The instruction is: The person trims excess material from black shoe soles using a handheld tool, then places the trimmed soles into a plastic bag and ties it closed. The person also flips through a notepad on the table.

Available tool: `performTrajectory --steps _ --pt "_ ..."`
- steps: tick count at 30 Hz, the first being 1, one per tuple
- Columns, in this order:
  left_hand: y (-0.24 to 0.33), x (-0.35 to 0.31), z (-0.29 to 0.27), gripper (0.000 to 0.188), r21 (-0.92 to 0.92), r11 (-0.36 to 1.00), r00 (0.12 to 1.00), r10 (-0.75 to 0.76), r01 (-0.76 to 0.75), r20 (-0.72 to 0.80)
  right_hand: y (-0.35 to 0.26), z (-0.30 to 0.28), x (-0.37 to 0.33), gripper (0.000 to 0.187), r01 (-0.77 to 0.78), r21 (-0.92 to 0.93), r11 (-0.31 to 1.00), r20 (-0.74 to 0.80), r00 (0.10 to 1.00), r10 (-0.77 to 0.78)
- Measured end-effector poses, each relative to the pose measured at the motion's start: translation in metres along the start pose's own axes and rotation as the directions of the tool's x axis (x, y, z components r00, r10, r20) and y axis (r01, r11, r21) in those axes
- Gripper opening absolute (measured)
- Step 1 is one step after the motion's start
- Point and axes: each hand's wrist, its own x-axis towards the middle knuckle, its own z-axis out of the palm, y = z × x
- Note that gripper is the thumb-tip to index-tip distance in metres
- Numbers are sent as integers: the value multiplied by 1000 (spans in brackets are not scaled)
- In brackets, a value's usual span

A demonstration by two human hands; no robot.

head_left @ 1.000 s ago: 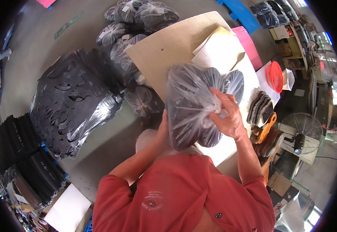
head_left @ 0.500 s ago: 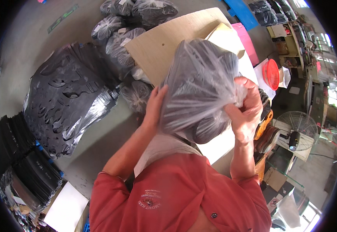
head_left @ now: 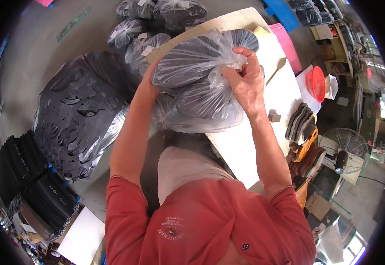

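Observation:
A clear plastic bag point(head_left: 197, 104) full of dark, flat, rounded pieces hangs between my hands, its top gathered into a bunched neck. My left hand point(head_left: 151, 77) grips the bag's left side, with most of its fingers hidden behind the plastic. At the neck, the thumb and forefinger of my right hand point(head_left: 247, 84) are closed on the bunched plastic. Below and behind the bag is a work table with a white top point(head_left: 272, 145).
Similar filled bags point(head_left: 146, 48) lie on the floor beyond the table. Cut-out black sheets point(head_left: 75, 115) are stacked at left. On the table's right are a small block point(head_left: 274, 116), dark sole-shaped pieces point(head_left: 299, 123) and a red round tray point(head_left: 317, 84). A fan point(head_left: 342, 150) stands farther right.
The bag has moved away from my body and slightly left, with both arms reaching farther out. It has turned in my hands, and more of the white tabletop shows.

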Motion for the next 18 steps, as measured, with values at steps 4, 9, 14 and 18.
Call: performTrajectory --steps 4,9,14,18 --pt "5 -7 23 42 -188 978 990 -110 91 -92 10 2 3 52 -1 54 999 -19 1000 2" --pt "34 -14 48 39 121 945 935 -272 305 -229 11 5 2 49 17 47 999 -55 998 -15" --pt "35 -6 58 46 -275 862 815 -497 426 -296 6 -17 -22 49 -42 53 998 -73 996 46" --pt "6 -42 57 60 -436 855 792 -463 280 -398 -5 -37 -50 51 -54 138 989 -109 992 70"
